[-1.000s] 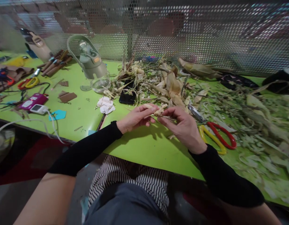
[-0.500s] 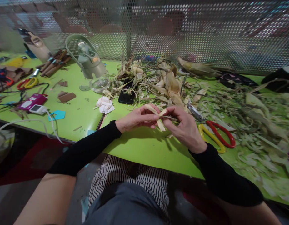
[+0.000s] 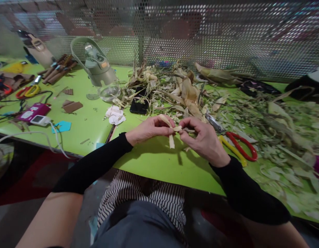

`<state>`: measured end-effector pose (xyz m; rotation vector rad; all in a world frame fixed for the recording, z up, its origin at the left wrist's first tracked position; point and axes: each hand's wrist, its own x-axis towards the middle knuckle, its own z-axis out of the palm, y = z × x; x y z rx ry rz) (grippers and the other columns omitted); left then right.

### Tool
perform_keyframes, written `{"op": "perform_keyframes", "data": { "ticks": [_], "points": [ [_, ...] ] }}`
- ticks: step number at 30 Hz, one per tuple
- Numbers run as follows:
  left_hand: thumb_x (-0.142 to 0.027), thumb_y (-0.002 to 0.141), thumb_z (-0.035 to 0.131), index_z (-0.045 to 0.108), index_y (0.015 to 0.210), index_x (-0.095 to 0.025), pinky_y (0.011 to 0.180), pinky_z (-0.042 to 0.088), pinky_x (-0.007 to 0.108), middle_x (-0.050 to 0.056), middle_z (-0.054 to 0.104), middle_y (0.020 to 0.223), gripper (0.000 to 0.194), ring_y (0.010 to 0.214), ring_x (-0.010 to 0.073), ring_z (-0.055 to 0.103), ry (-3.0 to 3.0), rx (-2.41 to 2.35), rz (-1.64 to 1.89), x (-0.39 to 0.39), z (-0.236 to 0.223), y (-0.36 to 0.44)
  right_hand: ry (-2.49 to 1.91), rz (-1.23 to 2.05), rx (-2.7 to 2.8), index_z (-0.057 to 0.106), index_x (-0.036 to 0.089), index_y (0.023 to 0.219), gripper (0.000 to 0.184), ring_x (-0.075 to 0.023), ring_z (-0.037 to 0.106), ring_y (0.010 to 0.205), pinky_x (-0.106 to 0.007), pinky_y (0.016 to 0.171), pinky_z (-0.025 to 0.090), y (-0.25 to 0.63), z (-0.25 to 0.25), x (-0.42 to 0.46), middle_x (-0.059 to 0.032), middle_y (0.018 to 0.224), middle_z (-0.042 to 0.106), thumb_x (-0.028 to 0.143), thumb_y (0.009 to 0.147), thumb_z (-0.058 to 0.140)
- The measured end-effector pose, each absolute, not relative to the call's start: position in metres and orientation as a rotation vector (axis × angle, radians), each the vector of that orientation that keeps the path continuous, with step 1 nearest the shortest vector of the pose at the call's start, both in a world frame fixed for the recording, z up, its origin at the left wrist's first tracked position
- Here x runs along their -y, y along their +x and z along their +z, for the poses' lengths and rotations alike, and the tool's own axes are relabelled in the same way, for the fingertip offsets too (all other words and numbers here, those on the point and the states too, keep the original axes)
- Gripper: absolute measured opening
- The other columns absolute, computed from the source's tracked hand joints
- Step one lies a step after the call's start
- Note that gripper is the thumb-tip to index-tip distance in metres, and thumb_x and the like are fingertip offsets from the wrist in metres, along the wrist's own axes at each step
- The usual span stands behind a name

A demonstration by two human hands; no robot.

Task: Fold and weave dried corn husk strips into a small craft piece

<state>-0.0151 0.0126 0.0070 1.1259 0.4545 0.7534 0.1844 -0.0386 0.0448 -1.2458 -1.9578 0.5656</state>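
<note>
Tabletop (image 3: 146, 158): smooth, semi-glossy, plastic-look. Screen (image 3: 226, 41): perf. metal, dull sheen. Husk strip (image 3: 172, 142): matt, dry, papery; husk pile (image 3: 189, 92) rough & fibrous. Scissors (image 3: 214, 123) at R: shiny metal w/ glossy plastic handles (image 3: 253, 151). Phone (image 3: 139, 106): smooth, v. glossy. Sleeves (image 3: 93, 162): matt cloth. Trousers (image 3: 118, 191): soft cloth. Tissue (image 3: 115, 115): crumpled matt paper.
</note>
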Motion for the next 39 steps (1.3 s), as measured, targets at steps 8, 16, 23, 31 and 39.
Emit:
{"op": "perform_keyframes", "data": {
  "ticks": [8,16,23,31,39],
  "points": [
    [-0.038,0.070,0.095,0.069,0.090,-0.014,0.089,0.050,0.032,-0.001,0.066,0.093,0.040,0.086,0.0103,0.062,1.207,-0.428,0.747,-0.011,0.009,-0.018,-1.254,0.626,1.949,0.059,0.023,0.084,0.005,-0.0177,0.059,0.068,-0.032,0.065,0.047,0.186,0.046,0.038,-0.0020,0.079,0.066,0.025,0.080,0.060],
    [-0.036,0.074,0.092,0.068,0.089,-0.015,0.085,0.049,0.030,0.001,0.065,0.093,0.035,0.087,0.0110,0.062,1.337,-0.399,0.758,-0.008,0.022,-0.024,-1.213,0.800,1.920,0.061,0.023,0.090,0.014,-0.0192,0.063,0.074,-0.033,0.069,0.050,0.187,0.046,0.038,-0.0034,0.088,0.069,0.031,0.082,0.069],
    [-0.029,0.075,0.091,0.068,0.088,-0.014,0.082,0.048,0.027,0.001,0.066,0.090,0.030,0.085,0.0101,0.061,1.365,-0.372,0.670,-0.009,0.023,-0.028,-1.140,0.860,1.947,0.062,0.023,0.088,0.014,-0.0186,0.061,0.075,-0.033,0.071,0.050,0.188,0.049,0.040,-0.0030,0.087,0.068,0.032,0.085,0.071],
    [-0.030,0.073,0.092,0.068,0.090,-0.015,0.083,0.052,0.028,0.001,0.070,0.088,0.033,0.080,0.0100,0.065,1.268,-0.400,0.573,-0.010,0.016,-0.027,-1.063,0.896,2.074,0.056,0.023,0.081,0.011,-0.0140,0.051,0.065,-0.030,0.063,0.042,0.190,0.053,0.042,0.0014,0.074,0.058,0.019,0.080,0.066],
    [-0.033,0.070,0.095,0.070,0.087,-0.015,0.082,0.053,0.026,0.000,0.072,0.084,0.036,0.075,0.0087,0.066,1.068,-0.356,0.592,-0.004,0.017,-0.024,-1.038,1.092,1.898,0.056,0.023,0.082,0.021,-0.0130,0.052,0.066,-0.030,0.064,0.045,0.194,0.048,0.041,0.0013,0.079,0.058,0.032,0.085,0.076]
  ]
}}
